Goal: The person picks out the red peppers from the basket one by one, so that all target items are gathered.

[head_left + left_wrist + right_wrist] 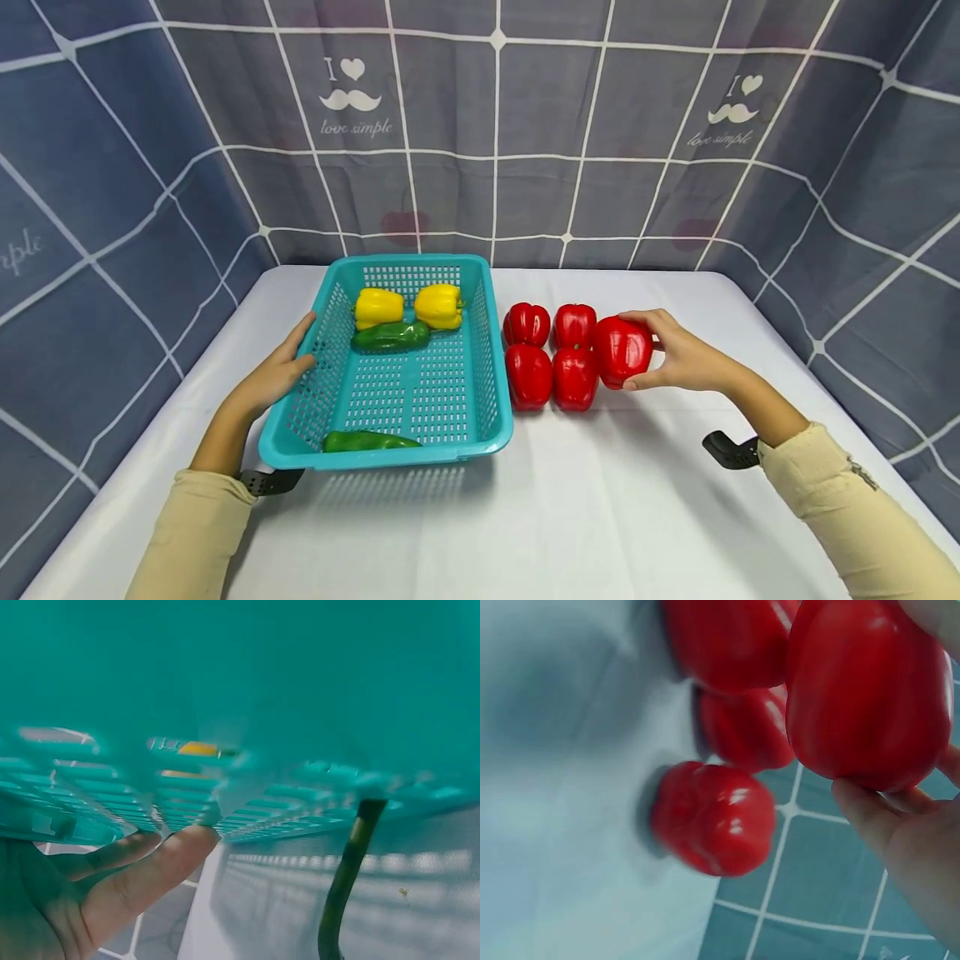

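My right hand (678,358) grips a red bell pepper (622,350) between thumb and fingers, just right of several other red bell peppers (529,377) on the table. In the right wrist view the held pepper (870,697) appears large and near, fingers under its end. My left hand (273,379) touches the outer left side of a teal plastic basket (497,400). In the left wrist view, its extended fingers (154,877) rest against the slotted wall. Inside the basket lie two yellow bell peppers (438,307) and two long green peppers (390,337).
A white cloth (562,517) covers the table. Grey-blue checked curtain (540,108) encloses the back and both sides. A dark green stalk (349,877) hangs below the basket in the left wrist view.
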`<action>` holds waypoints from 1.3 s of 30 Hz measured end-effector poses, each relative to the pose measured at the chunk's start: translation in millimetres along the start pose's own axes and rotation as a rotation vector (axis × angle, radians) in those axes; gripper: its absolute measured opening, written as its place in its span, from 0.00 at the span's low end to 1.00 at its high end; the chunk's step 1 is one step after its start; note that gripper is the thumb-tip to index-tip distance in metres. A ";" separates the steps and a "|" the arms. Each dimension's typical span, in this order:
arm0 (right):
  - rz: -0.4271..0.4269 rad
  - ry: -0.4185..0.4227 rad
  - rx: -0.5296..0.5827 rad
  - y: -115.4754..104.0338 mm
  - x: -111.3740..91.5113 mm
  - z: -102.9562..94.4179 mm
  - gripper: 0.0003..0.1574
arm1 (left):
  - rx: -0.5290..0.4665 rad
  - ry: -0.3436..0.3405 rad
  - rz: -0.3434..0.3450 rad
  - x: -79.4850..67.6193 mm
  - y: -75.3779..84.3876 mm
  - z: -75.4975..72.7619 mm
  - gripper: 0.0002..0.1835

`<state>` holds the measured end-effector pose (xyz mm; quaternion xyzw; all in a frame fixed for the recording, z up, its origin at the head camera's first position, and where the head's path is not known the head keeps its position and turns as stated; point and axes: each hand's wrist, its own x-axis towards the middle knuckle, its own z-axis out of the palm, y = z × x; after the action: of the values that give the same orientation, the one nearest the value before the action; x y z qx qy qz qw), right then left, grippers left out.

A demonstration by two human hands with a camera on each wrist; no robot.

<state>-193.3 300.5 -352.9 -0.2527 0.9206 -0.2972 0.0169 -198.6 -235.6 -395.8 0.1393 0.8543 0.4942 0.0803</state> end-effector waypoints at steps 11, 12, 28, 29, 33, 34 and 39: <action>0.060 0.000 -0.028 26.6 -19.4 14.0 0.56 | 0.010 -0.002 -0.004 -0.6 0.5 0.0 0.40; 0.064 0.000 -0.038 28.2 -20.0 15.5 0.56 | 0.010 -0.002 -0.004 -0.5 0.4 0.0 0.40; 0.079 0.003 -0.026 42.6 -21.0 30.9 0.57 | -0.006 -0.002 -0.002 -0.3 0.1 0.2 0.40; 0.080 0.002 -0.027 43.2 -21.0 31.2 0.57 | -0.007 0.000 -0.002 -0.4 0.2 0.1 0.40; 0.087 0.005 -0.027 45.4 -21.2 32.7 0.57 | -0.008 0.001 -0.001 -0.5 -0.1 0.3 0.40; 0.088 0.005 -0.026 45.6 -21.2 33.1 0.57 | -0.007 0.002 -0.001 -0.6 -0.1 0.4 0.40; 0.105 -0.007 -0.016 47.1 -20.9 36.0 0.58 | -0.008 0.004 0.007 0.0 0.0 0.4 0.40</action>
<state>-190.0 323.8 -411.2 -0.2053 0.9349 -0.2876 0.0335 -198.5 -235.2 -396.1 0.1409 0.8521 0.4981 0.0776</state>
